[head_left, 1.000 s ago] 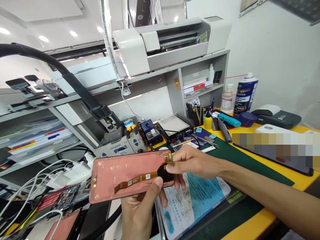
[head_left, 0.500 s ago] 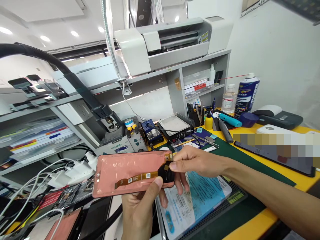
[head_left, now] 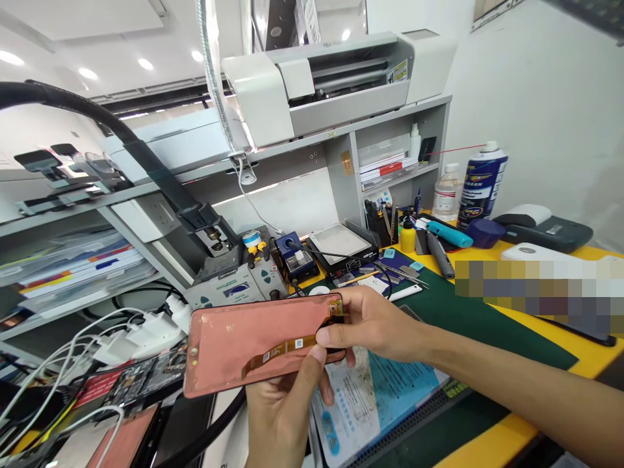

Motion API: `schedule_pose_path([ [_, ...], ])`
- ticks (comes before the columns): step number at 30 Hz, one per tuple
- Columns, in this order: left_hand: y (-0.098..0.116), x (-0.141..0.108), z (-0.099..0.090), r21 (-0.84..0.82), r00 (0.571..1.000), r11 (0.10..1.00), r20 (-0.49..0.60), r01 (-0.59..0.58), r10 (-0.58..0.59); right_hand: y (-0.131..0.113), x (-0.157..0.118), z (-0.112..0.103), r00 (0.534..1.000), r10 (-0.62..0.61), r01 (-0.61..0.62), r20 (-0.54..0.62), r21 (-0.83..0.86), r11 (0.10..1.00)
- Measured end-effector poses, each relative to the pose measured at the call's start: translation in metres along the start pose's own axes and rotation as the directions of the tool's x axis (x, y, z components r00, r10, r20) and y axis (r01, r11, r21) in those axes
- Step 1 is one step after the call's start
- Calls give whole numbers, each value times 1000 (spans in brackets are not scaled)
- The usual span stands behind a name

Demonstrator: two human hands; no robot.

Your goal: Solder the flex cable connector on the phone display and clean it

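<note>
A phone screen [head_left: 229, 338] is held up in front of me, its copper-pink back facing me. My left hand [head_left: 287, 403] grips its lower edge from below, thumb on the back near the right end. My right hand [head_left: 370, 325] pinches the right end, its thumb pressing by the black patch at the root of the flex cable. That orange-brown flex cable [head_left: 280, 350] runs leftward over the back, its free end slightly lifted. A gold contact area [head_left: 335, 307] shows at the top right corner. My fingers behind the screen are partly hidden.
Under the hands lies a blue and white package [head_left: 355, 422] on a green mat [head_left: 487, 318]. Tweezers [head_left: 414, 279], a yellow bottle [head_left: 407, 235] and a spray can [head_left: 480, 185] stand or lie behind. White chargers and cables [head_left: 146, 338] crowd the left, beside a black phone [head_left: 188, 422].
The screen has shifted slightly right and tilted. My right thumb has moved left and down onto the black patch, close to my left thumb. The cable's free end stands out more.
</note>
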State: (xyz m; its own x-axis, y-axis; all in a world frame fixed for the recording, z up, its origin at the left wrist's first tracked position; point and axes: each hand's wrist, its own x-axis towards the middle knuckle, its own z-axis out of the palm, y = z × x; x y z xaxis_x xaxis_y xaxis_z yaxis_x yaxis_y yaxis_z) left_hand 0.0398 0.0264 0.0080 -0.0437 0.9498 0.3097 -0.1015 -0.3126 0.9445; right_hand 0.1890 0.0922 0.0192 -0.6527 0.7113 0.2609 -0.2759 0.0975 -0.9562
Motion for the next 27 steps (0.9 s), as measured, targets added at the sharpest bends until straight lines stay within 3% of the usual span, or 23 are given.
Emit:
schedule_pose_path([
  [13, 1, -1, 3, 96, 999, 995, -51, 15, -10, -4, -2, -2, 1000, -12, 12, 6, 16, 1000],
  [27, 1, -1, -5, -18, 998, 997, -11, 69, -69, -7, 0, -2, 998, 23, -26, 57, 51, 998],
])
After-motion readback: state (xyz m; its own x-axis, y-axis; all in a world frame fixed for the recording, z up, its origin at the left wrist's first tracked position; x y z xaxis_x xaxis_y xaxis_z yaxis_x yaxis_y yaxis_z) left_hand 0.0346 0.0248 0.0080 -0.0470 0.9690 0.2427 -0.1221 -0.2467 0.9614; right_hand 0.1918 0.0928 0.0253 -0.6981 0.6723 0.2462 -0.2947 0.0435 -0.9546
